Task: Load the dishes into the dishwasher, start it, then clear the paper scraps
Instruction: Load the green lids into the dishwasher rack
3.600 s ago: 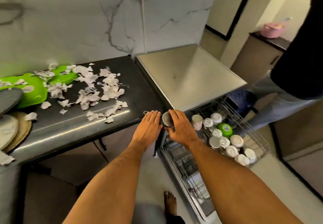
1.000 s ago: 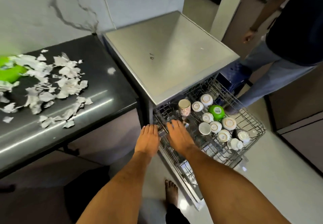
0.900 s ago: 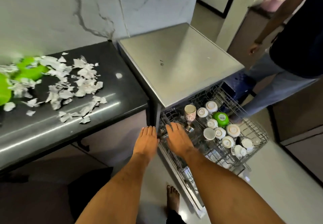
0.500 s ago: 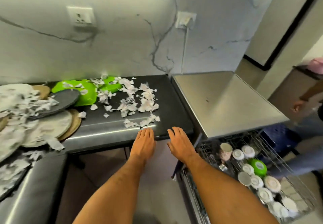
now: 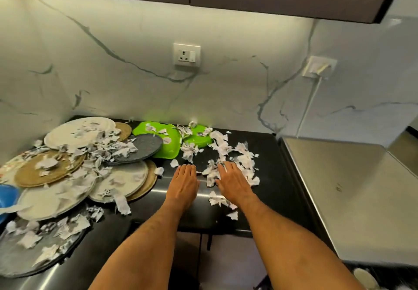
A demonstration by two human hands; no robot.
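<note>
On the surface [image 5: 267, 190], both hands, left [image 5: 183, 183] and right [image 5: 233, 183], lie flat, holding nothing; a sweep could push scraps [image 5: 228, 154] off toward 6 o'clock.

On the worktop [image 5: 267, 190], a heap of overlapping plates [image 5: 67, 165] fills the left side, running from the back wall toward the front edge, with paper scraps [image 5: 106, 149] strewn over them. Two trays [image 5: 167, 142] lie side by side at the back centre, just right of the plates, and more scraps spread from the trays forward to the middle of the worktop. The left hand [image 5: 183, 185] and right hand [image 5: 233, 183] lie flat side by side at mid-worktop, the right on scraps, and the dishwasher [image 5: 352, 190] stands against the worktop's right end, below two wall sockets [image 5: 186, 54].
</note>
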